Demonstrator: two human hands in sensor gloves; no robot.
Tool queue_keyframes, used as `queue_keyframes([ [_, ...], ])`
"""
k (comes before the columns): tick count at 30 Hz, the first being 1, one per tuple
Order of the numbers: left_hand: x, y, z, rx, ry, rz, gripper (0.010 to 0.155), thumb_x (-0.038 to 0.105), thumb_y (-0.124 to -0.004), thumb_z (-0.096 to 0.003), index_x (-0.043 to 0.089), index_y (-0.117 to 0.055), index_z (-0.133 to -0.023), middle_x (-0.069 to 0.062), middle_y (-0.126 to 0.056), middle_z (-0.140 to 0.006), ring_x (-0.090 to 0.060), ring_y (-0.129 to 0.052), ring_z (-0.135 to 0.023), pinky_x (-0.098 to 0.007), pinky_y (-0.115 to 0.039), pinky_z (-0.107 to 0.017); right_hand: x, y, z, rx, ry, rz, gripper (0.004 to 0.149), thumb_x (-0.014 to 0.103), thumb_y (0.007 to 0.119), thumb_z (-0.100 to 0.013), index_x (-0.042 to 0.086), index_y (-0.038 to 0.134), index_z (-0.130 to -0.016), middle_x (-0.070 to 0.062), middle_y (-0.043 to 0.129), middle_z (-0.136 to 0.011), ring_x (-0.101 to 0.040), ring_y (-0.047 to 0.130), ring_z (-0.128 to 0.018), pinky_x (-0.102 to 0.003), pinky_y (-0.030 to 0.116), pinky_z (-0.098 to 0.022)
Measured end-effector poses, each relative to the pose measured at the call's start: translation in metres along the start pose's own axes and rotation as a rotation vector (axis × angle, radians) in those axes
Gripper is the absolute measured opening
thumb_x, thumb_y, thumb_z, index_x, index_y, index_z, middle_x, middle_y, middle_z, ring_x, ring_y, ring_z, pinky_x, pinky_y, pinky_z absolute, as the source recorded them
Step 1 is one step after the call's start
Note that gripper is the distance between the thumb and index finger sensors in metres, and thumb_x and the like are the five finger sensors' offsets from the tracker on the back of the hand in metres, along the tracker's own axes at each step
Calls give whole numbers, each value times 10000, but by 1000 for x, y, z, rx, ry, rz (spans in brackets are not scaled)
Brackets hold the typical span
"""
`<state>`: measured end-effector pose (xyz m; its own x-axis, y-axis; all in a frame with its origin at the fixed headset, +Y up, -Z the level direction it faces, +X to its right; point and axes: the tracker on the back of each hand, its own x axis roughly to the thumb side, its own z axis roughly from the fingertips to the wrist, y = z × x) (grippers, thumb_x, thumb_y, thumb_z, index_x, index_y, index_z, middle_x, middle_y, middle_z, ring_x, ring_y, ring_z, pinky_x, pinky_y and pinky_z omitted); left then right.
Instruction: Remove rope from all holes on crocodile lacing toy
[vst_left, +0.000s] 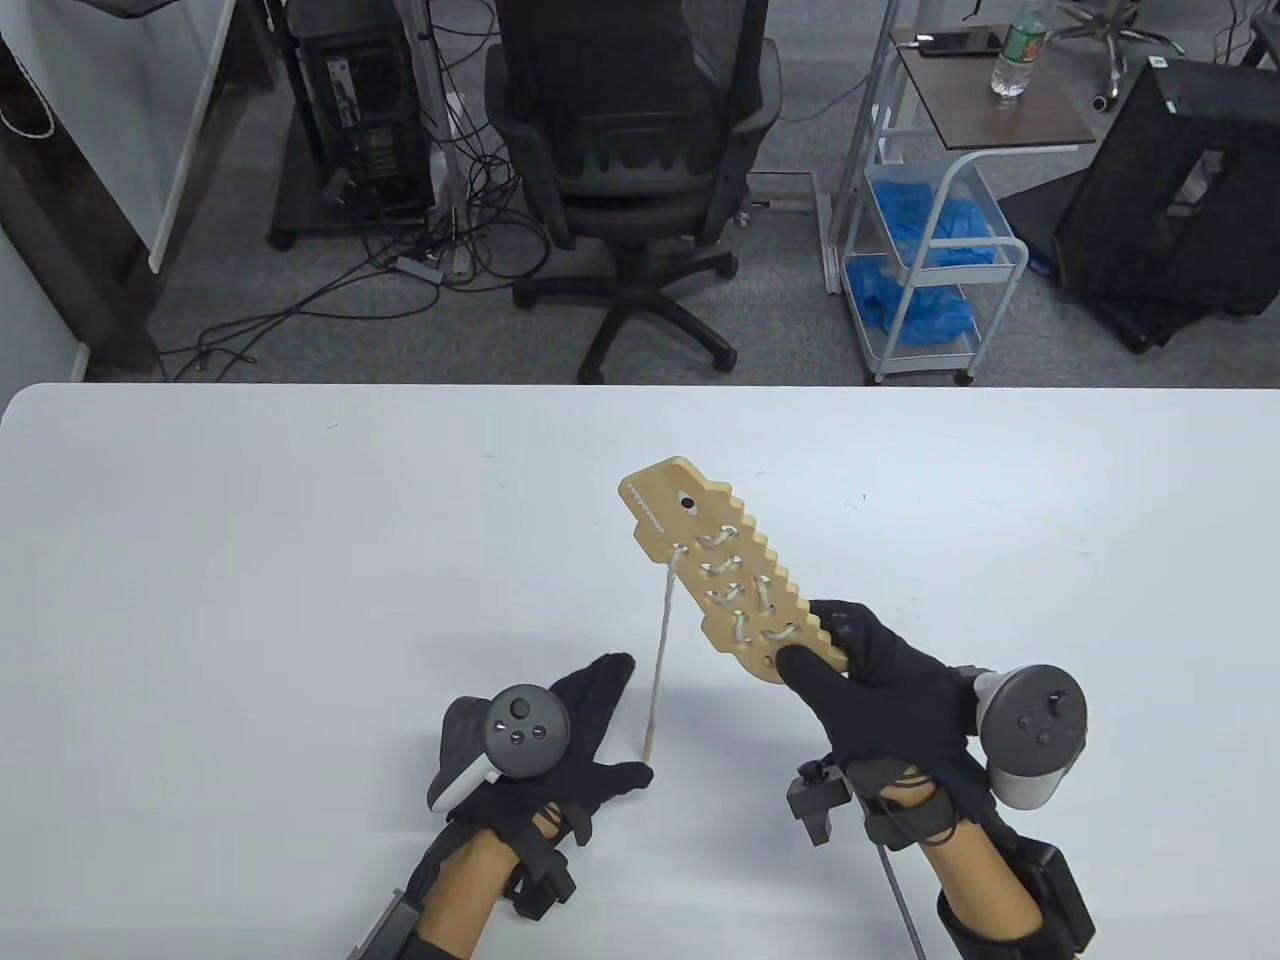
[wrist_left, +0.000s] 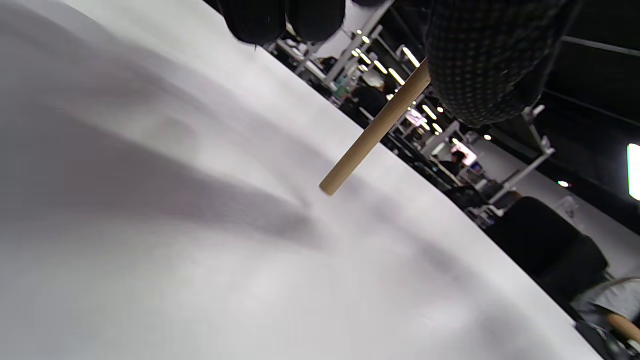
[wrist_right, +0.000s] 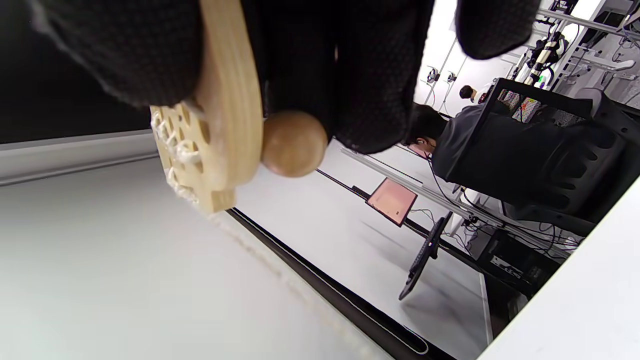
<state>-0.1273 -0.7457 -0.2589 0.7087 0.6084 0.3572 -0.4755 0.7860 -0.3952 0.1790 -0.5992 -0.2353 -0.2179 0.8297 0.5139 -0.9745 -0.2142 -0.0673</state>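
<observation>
Toy: the wooden crocodile lacing toy (vst_left: 730, 575) is up off the white table (vst_left: 300, 560), tilted, with its head end pointing away from the person.
Right hand: the right hand (vst_left: 880, 700) grips the toy's near end, thumb on top and fingers curled under it.
Rope: the white rope (vst_left: 662, 640) is laced through holes in the toy's middle. One loose end comes out near the head and hangs down in a straight line.
Stick: a thin wooden stick (wrist_left: 372, 132) is at the end of the rope. Its tip is just above the table.
Left hand: the left hand (vst_left: 575, 745) is low over the table beside the stick. In the left wrist view a fingertip (wrist_left: 480, 65) touches the top of the stick. I cannot tell if the hand pinches it.
Bead: in the right wrist view a round wooden bead (wrist_right: 294, 142) sits against the toy's edge, by the gloved fingers (wrist_right: 370, 75).
Behind the table: a black office chair (vst_left: 630, 150) and a cart with blue gloves (vst_left: 930, 230).
</observation>
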Motion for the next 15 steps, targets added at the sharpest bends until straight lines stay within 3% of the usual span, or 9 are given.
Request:
queue_keyframes([
  [2, 11, 1, -1, -18, -85, -4, 539, 379, -887, -439, 344, -819, -972, 29, -1011, -918, -233, -933, -865, -714, -575, -722, 1, -4, 1, -17, -2, 3, 427, 378, 875, -420, 148, 793, -771, -120, 958, -757, -375, 967, -688, -727, 598, -603],
  [3, 14, 0, 0, -12, -93, -6, 472, 367, -879, -435, 339, -888, -906, 43, -1077, -822, -200, -999, -776, -671, -642, -705, 1, -5, 2, -21, -3, 3, 427, 377, 874, -421, 148, 793, -771, -119, 956, -759, -379, 966, -688, -727, 599, -604],
  [6, 19, 2, 0, 18, -86, -73, 543, 393, -845, -414, 280, -845, -945, 36, -1094, -803, -195, -1046, -722, -632, -691, -687, -7, -15, 2, -58, 15, 15, 430, 377, 870, -424, 151, 788, -780, -120, 950, -767, -377, 961, -695, -727, 595, -606],
  [10, 9, 10, 3, 79, -15, -185, 661, 390, -752, -414, 217, -633, -1040, 36, -1052, -810, -168, -1071, -687, -622, -697, -685, -21, -29, 4, -114, 73, 67, 433, 381, 854, -431, 164, 786, -799, -133, 950, -768, -389, 956, -699, -731, 586, -606],
  [12, 1, 17, 5, 123, 26, -193, 610, 400, -689, -436, 223, -587, -1011, 20, -1016, -826, -171, -1063, -698, -627, -686, -691, -32, -35, 7, -160, 119, 123, 431, 384, 855, -428, 176, 790, -799, -127, 957, -761, -386, 962, -692, -727, 593, -601],
  [15, -8, 29, 11, 216, 67, -205, 485, 386, -661, -437, 277, -702, -908, -8, -999, -859, -209, -1039, -756, -649, -652, -710, -45, -35, 14, -202, 195, 156, 430, 388, 860, -425, 174, 801, -794, -121, 977, -735, -382, 975, -668, -715, 612, -589],
])
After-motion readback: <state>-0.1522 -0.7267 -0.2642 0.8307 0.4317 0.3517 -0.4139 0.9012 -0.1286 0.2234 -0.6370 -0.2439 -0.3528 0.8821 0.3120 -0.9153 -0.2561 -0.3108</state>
